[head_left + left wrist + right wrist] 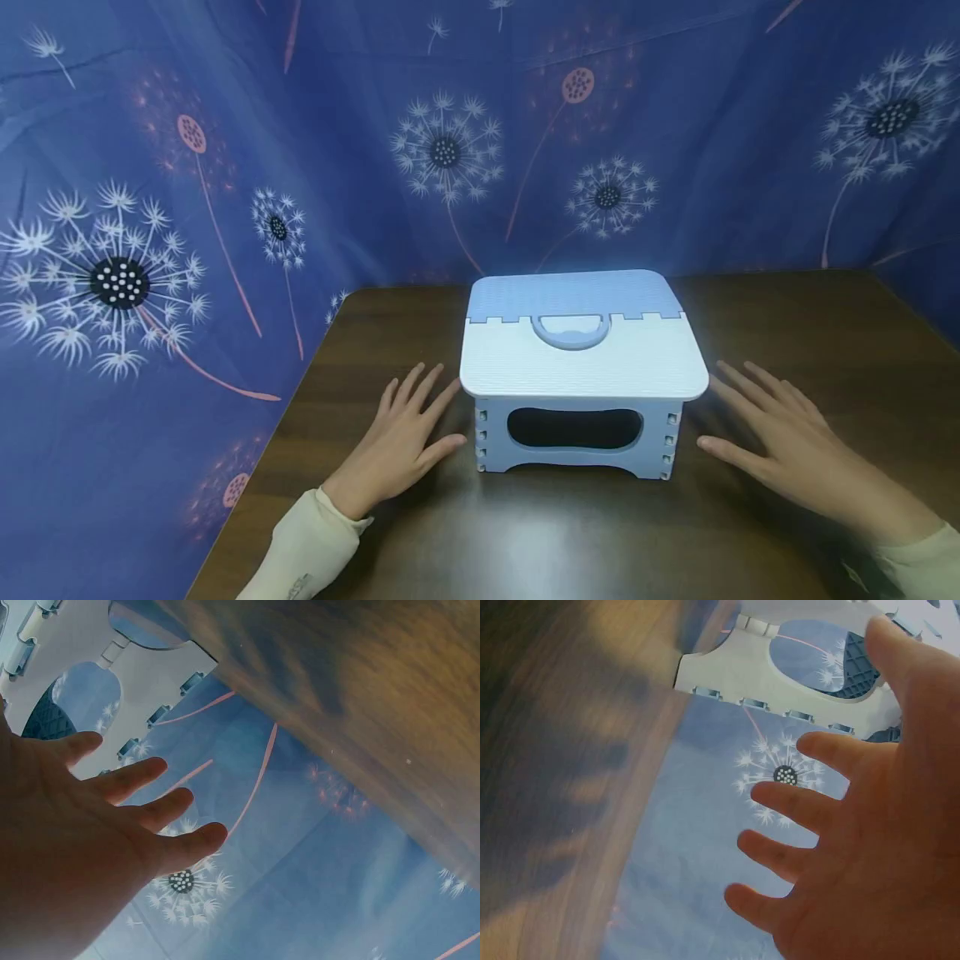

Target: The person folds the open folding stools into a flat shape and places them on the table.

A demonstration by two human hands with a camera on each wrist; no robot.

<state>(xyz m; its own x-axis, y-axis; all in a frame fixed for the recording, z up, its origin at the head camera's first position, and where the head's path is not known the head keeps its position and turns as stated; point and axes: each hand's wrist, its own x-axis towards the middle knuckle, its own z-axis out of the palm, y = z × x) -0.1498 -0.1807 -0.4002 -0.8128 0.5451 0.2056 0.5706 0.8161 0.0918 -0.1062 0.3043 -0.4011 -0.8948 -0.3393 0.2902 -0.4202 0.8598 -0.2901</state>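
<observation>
Fingers (441,402) straight and splayed, your bare left hand (401,450) angles inward near one pale-blue-and-white folding plastic stool (585,371); your bare right hand (795,450) mirrors it on the other side, fingers spread too, neither gripping anything. The stool stands upright between your two hands on one dark-brown wood-grain table (405,329), its single curved blue plastic handle (572,340) (a D-shaped loop) on the top.

Cloth-screened nook, room type unclear: dandelion-print fabric (337,150) from nine to two o'clock, wood-grain table (435,542) at six.
</observation>
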